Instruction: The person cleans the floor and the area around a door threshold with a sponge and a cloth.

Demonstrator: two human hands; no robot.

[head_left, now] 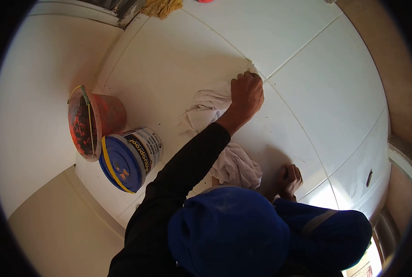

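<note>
My left hand (248, 92) reaches forward, its fingers closed and pressed down on the joint between white floor tiles (201, 51). A bit of white cloth shows at its fingertips. Bunched white cloth (201, 113) lies beside that wrist, and another crumpled part (236, 167) is under the forearm, near my knees. My right hand (290, 181) is low against the floor, right of the cloth, with curled fingers; whatever is inside them is hidden.
To the left stand a red bucket (111, 113) stained dark inside and a white tub with a blue lid (120, 164). A yellowish sponge-like piece (162, 7) lies at the top. At the right is a small dark object (369, 178).
</note>
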